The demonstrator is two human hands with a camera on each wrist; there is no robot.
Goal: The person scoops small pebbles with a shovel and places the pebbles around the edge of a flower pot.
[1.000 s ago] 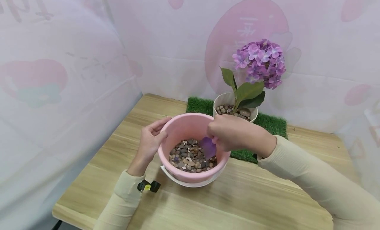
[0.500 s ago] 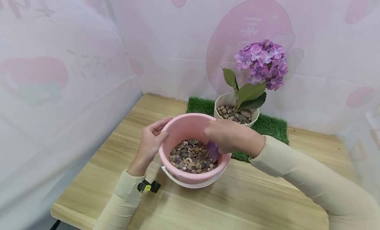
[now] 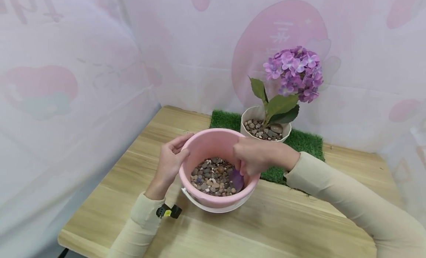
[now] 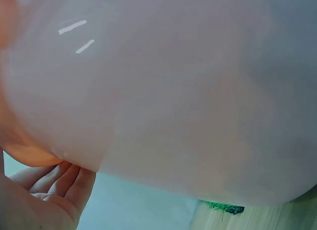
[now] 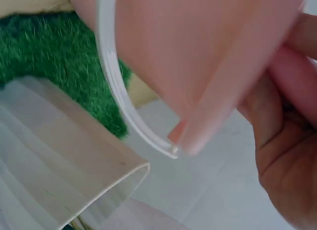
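Observation:
A pink bucket [image 3: 217, 203] with pebbles [image 3: 211, 178] at its bottom stands on the table in the head view. My left hand [image 3: 169, 160] grips its left rim, thumb over the edge and fingers along the outside; the left wrist view shows those fingers [image 4: 79, 186] against the bucket wall. Over the right rim, my right hand [image 3: 257, 154] curls round the pink handle [image 5: 293, 75] of a small toy shovel. The shovel's purple blade [image 3: 236, 181] points down among the pebbles by the right inner wall. Most of the handle is hidden by the hand.
Behind the bucket, a white pot [image 3: 247, 128] of pebbles holds a purple hydrangea [image 3: 294, 73] on a green turf mat [image 3: 224, 119]. The bucket's white handle [image 3: 216, 210] hangs at the front. Printed cloth [image 3: 186, 80] encloses the wooden table [image 3: 266, 221] behind and at the left.
The shovel's blade has moved down into the pebbles near the right wall, and my right hand has lowered with it. My left hand has kept its grip on the rim.

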